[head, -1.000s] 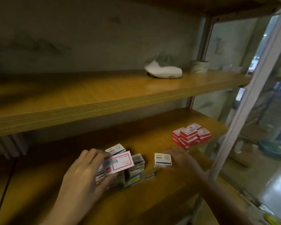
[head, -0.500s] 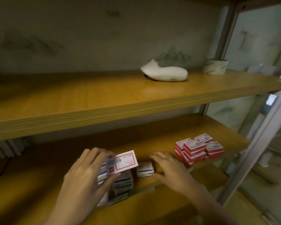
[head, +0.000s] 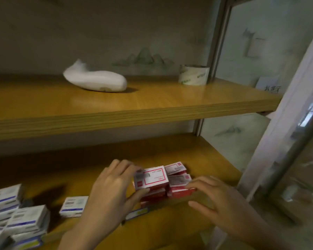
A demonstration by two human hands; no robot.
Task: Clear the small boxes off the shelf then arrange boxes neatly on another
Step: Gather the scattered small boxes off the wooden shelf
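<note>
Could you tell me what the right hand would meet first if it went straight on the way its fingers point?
The right hand would meet the red box stack at once; its fingertips seem to be touching it.

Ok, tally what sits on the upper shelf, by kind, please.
White curved object: 1
Roll of tape: 1
Total: 2
Left out: the white card at the far right, since I cannot tell whether it stands on the upper shelf or behind it.

Smooth, lightly glossy wood-grain shelves [head: 152, 109] carry printed cardboard boxes [head: 152, 177], a matt white object [head: 96, 82] and a shiny tape roll [head: 193, 75], beside a dull metal upright [head: 217, 42].
</note>
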